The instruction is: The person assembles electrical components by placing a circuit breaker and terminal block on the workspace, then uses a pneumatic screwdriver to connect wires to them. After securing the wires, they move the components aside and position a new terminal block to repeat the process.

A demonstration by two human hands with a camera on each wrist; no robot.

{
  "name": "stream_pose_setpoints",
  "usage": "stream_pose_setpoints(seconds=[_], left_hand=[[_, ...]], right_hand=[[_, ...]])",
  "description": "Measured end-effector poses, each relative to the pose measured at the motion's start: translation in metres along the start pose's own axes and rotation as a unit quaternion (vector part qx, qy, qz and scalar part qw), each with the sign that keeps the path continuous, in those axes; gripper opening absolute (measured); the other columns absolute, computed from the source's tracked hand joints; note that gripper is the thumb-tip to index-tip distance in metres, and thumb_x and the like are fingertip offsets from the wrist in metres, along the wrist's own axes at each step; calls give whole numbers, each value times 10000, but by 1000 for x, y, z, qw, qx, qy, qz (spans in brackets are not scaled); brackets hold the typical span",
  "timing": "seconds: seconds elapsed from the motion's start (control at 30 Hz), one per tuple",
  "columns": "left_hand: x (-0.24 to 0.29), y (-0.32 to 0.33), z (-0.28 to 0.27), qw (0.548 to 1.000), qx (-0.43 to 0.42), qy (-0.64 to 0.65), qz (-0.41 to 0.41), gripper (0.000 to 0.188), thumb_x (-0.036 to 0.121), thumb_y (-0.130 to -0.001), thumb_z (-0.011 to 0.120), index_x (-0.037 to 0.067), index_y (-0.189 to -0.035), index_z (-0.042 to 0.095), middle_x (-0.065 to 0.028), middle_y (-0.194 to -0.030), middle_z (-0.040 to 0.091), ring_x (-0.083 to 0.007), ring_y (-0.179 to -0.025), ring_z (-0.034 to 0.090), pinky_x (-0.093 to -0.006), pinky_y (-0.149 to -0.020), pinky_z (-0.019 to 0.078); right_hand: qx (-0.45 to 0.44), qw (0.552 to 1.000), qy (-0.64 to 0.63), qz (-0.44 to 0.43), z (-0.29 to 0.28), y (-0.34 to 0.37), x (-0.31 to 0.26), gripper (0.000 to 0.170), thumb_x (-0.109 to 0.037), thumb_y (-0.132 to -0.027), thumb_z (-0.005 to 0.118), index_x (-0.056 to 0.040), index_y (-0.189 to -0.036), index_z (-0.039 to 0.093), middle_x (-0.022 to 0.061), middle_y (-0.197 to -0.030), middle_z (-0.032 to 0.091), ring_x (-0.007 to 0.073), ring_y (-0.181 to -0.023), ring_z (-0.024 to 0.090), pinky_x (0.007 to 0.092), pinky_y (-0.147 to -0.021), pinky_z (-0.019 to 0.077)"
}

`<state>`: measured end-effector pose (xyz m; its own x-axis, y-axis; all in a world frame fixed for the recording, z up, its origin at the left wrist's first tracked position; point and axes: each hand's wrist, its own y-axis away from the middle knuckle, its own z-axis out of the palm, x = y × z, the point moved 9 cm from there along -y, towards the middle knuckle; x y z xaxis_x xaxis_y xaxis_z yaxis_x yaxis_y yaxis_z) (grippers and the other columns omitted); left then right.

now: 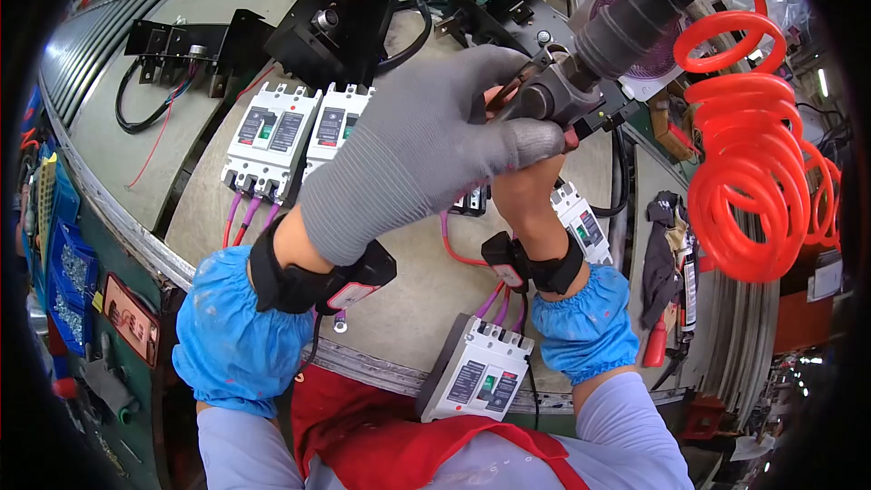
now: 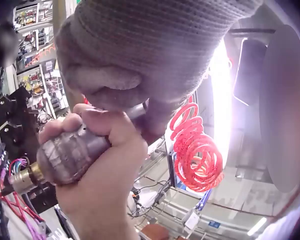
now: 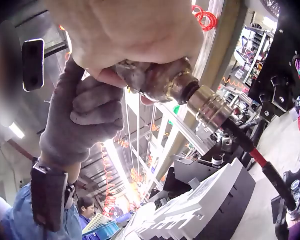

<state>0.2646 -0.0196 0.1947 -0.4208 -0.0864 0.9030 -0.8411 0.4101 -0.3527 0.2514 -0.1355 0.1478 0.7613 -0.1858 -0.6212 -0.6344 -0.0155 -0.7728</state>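
Observation:
A pneumatic screwdriver [image 1: 626, 23] with a dark grip slants over the bench. My left hand [image 1: 426, 132], in a grey knit glove, holds its rear part, fingers curled round it in the left wrist view. My bare right hand [image 2: 102, 155] grips the tool's body closer to the brass-coloured chuck [image 3: 208, 107]; the glove hides much of this hand in the head view. From the chuck runs a long dark bit with a red band [image 3: 258, 157], its tip right at a screw terminal [image 3: 294, 212]. A white circuit breaker [image 3: 195, 205] stands near the bit.
Several white breakers [image 1: 269, 132] with purple and red leads stand on the bench; one breaker [image 1: 485, 369] sits at the front edge. Black metal brackets [image 1: 331, 23] lie at the back. A coiled red air hose [image 1: 748, 181] hangs at right. Blue screw bins [image 1: 73, 286] are at left.

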Motion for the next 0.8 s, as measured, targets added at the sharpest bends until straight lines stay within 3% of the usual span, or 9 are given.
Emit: stream_pose_setpoints(seconds=[0.03,0.1,0.2,0.47,0.53,0.57,0.67,0.73,0.8], left_hand=[[0,-1,0,1000,-7,-8,1,613,406,-766,735,2,-1208,604,7,-669,570,-29,-600,473,-220,-532,380],[5,-1,-3,999,9,-49,-9,560,476,-699,728,24,-1025,673,-158,-832,676,-265,-760,673,-359,-715,523],[7,-4,2,996,21,-79,-21,520,456,-677,709,30,-973,675,-163,-781,665,-280,-723,671,-370,-678,529],[35,6,8,975,119,-188,16,482,420,-689,706,19,-945,626,-176,-740,650,-340,-701,664,-396,-637,534],[20,27,-4,954,249,-136,97,502,435,-804,681,-1,-1039,601,-78,-638,561,-196,-605,575,-332,-588,472],[-16,35,3,961,222,-166,17,494,436,-815,668,-3,-1032,605,-98,-657,579,-222,-619,593,-349,-590,478],[-121,87,26,938,123,-243,-214,479,441,-849,627,-10,-1011,617,-160,-715,632,-301,-662,647,-401,-596,495],[-145,108,61,930,11,-272,-247,421,439,-871,590,18,-874,594,-190,-743,646,-378,-714,649,-481,-624,496],[-151,103,73,923,-7,-290,-253,441,457,-847,607,17,-874,598,-186,-733,644,-380,-678,642,-472,-609,494]], right_hand=[[-5,1000,-10,13,1,0,1,329,49,-739,688,25,-1042,564,91,-1026,642,160,-906,632,297,-821,487],[-34,998,11,46,2,-2,1,323,0,-749,703,18,-1042,569,84,-1024,645,179,-899,639,325,-845,471],[-73,966,247,-33,6,12,9,306,-81,-769,709,7,-1034,581,85,-992,651,220,-868,645,369,-849,443],[83,880,437,-166,-18,24,59,289,-107,-776,697,13,-1020,597,82,-906,663,201,-804,643,359,-764,457],[45,987,153,32,-13,-5,20,244,-47,-715,704,39,-923,608,49,-821,647,117,-678,604,277,-611,462],[68,989,20,130,-10,-13,0,222,-18,-684,707,52,-874,614,32,-778,638,75,-615,585,236,-534,465],[59,992,13,113,-7,-14,7,140,25,-704,639,64,-833,598,44,-732,626,106,-574,589,262,-550,491],[31,994,53,86,0,-15,1,158,61,-751,581,82,-907,561,83,-730,617,176,-579,641,309,-577,546],[69,994,34,82,-2,-15,4,102,23,-701,641,55,-787,596,53,-733,630,107,-561,587,259,-545,490]])
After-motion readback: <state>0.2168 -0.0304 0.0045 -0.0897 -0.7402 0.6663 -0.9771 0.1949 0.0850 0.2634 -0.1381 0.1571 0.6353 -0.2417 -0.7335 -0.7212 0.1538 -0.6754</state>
